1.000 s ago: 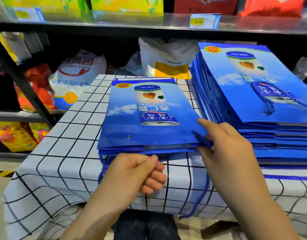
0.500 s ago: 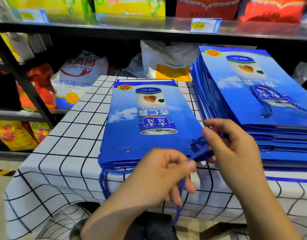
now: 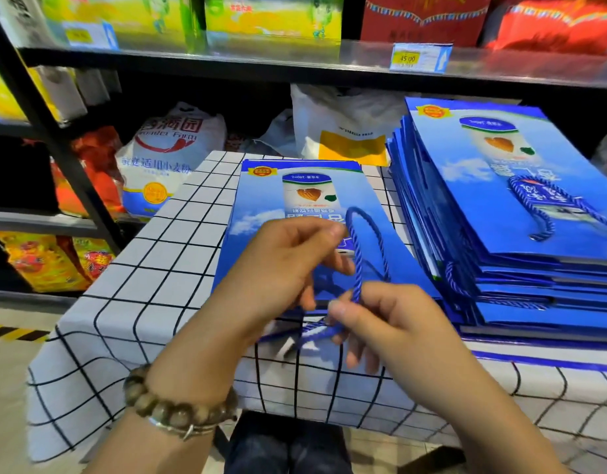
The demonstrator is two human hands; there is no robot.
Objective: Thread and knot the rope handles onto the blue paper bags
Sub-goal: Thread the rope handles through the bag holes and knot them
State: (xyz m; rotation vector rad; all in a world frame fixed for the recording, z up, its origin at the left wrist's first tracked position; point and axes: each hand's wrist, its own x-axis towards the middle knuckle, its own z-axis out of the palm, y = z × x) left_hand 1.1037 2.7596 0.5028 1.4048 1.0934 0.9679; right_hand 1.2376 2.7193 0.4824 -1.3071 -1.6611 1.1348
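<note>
A flat blue paper bag (image 3: 261,206) lies on the checked tablecloth (image 3: 151,275) in front of me. A blue twisted rope (image 3: 358,241) rises from the bag's near edge and arches into a loop above it. My left hand (image 3: 288,268) pinches the top of the loop between thumb and fingers. My right hand (image 3: 391,323) pinches the rope lower down, near the bag's edge, where the rope crosses itself. The bag's near edge and holes are hidden behind my hands.
A tall stack of blue bags (image 3: 521,234) with rope handles sits at the right of the table. Behind stand a metal shelf (image 3: 295,63), a flour sack (image 3: 168,155) and a white plastic bag (image 3: 343,131). The table's front edge is near my knees.
Both hands have lifted the rope from the bag's near right corner and formed an upright loop. The left hand moved up and over the bag; the right hand moved slightly left.
</note>
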